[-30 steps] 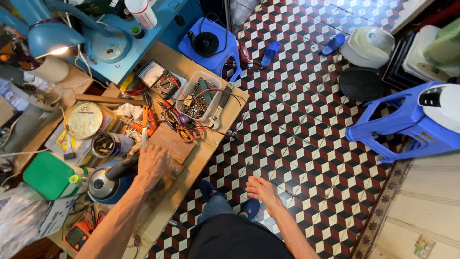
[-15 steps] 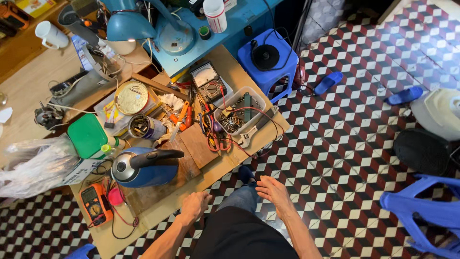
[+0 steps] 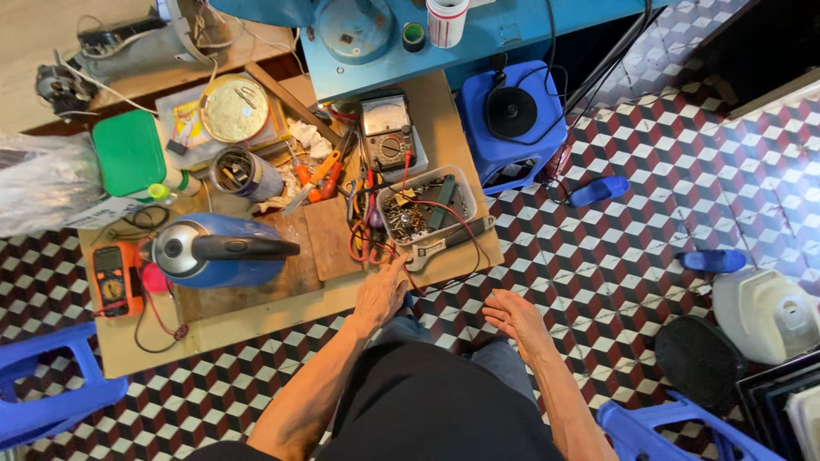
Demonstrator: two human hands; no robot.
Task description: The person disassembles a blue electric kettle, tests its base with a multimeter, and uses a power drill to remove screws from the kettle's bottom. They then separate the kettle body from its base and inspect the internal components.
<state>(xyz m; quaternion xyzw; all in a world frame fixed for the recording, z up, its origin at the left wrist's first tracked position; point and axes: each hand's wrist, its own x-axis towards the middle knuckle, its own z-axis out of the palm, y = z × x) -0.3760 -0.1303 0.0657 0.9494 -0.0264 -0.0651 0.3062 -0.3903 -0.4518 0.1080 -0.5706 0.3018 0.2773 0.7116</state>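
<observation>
Left hand (image 3: 382,293): fingers lying open, touching the adjustable wrench (image 3: 450,243) at the surface's (image 3: 256,318) near edge, beside the parts tray (image 3: 425,205). Right hand (image 3: 515,314): fingers hanging open, holding nothing, off the surface.

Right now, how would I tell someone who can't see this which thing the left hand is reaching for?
Start at the low wooden table on the checkered floor. At its near right edge lies a clear plastic tray of small metal parts. Just below the tray, by the left hand, lies the adjustable wrench: silvery, long and slanted, unlike the red-handled pliers further back.
</observation>
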